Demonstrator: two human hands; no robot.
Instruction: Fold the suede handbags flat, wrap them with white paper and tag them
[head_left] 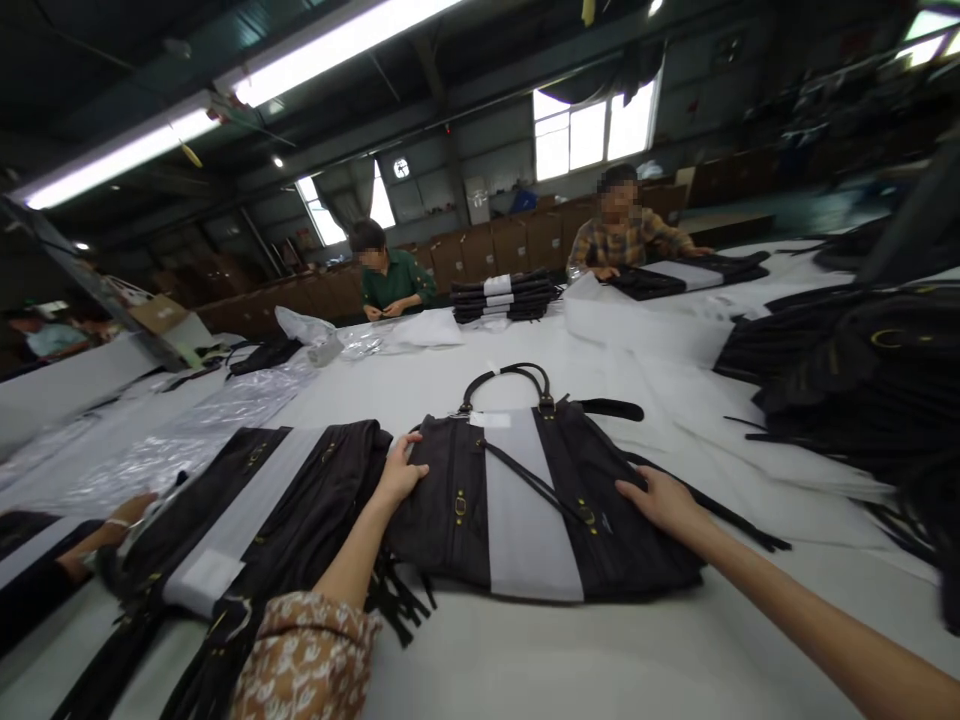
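A dark handbag (435, 500) lies flat on the white table in front of me, with a pale paper band (517, 520) around its middle. Its two looped handles (506, 375) point away from me. My left hand (403, 472) grips the bag's left edge near the upper corner. On the right edge, my right hand (660, 497) takes hold with the thumb on top and the other fingers partly hidden. Left of this bag, close to my left forearm, lies a stack of dark banded bags (307, 490). Black fringe (401, 600) hangs out beside my left forearm.
Another person's hand (131, 510) touches the left stack. Across the table are two co-workers (394, 280), one handling a banded bag (690, 275). A bag pile (502, 298) stands at the back. Plastic sheets (247, 400) lie left; more dark bags (847, 370) heap up right.
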